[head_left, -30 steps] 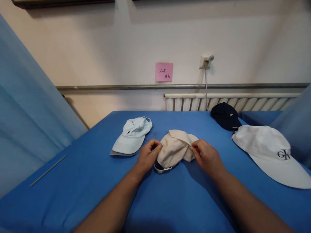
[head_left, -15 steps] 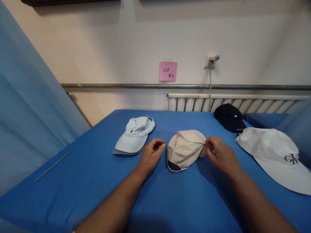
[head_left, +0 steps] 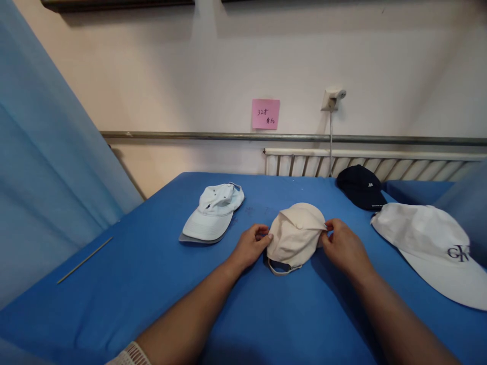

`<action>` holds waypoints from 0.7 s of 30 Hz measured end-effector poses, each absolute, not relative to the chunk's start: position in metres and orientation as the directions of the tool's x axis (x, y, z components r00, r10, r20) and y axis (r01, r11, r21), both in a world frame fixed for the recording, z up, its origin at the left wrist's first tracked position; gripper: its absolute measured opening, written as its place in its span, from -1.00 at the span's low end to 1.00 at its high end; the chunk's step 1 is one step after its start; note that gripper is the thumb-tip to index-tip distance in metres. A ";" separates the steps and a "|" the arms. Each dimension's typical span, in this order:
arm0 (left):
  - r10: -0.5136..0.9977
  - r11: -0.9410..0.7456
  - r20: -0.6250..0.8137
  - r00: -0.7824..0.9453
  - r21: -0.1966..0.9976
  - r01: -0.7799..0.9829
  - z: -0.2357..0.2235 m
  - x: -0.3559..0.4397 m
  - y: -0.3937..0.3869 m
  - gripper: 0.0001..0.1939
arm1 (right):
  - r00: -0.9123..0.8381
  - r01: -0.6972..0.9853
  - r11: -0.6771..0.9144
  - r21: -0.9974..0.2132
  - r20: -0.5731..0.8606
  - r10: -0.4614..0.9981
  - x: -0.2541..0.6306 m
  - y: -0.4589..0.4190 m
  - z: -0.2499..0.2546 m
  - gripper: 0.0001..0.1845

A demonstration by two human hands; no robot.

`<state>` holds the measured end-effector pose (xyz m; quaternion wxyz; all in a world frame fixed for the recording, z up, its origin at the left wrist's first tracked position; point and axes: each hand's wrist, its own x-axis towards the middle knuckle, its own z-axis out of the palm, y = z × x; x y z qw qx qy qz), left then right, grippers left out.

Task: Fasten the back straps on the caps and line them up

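A beige baseball cap [head_left: 292,235] sits on the blue-covered table between my hands, its crown creased and its back strap opening toward me. At its right edge, my right hand [head_left: 344,248] pinches the fabric between thumb and fingers. My left hand [head_left: 251,247] is closed at the cap's left side, thumb and fingertips against the cloth; part of that grip is hidden. To the left lies a pale blue cap [head_left: 213,210], its brim resting on another, greyer brim [head_left: 190,239].
On the right are a large white cap [head_left: 429,243] with dark lettering and, behind it, a navy cap [head_left: 361,186]. A thin stick [head_left: 84,260] lies at the left of the blue cover [head_left: 152,304]. Curtains [head_left: 57,137] flank the table; a radiator [head_left: 297,163] stands behind.
The beige cap has turned and shifted right, its folds rearranged. My left hand came off it half a second ago and is back at its left side; my right hand keeps pinching the edge.
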<state>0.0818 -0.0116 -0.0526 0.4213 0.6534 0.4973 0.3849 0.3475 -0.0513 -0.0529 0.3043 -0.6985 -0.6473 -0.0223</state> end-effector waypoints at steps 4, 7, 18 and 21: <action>0.981 -0.067 0.005 0.192 0.946 0.316 -0.061 0.086 -0.004 -0.64 | 0.097 0.913 0.104 -0.395 0.457 0.884 0.344 -0.051 -0.052 -0.78; 0.981 -0.039 -0.020 0.192 0.953 0.302 -0.062 0.090 -0.001 -0.71 | 0.071 0.924 0.116 -0.364 0.462 0.884 0.344 -0.050 -0.053 -0.81; 0.938 0.282 -0.199 0.284 0.915 -0.288 -0.042 0.075 -0.014 -0.68 | 0.140 0.908 0.040 -0.417 0.393 0.909 0.352 -0.050 -0.043 -0.81; 0.936 0.193 -0.164 0.311 0.979 -0.065 -0.042 0.073 -0.017 -0.72 | 0.153 0.885 0.045 -0.463 0.381 0.912 0.350 -0.051 -0.041 -0.83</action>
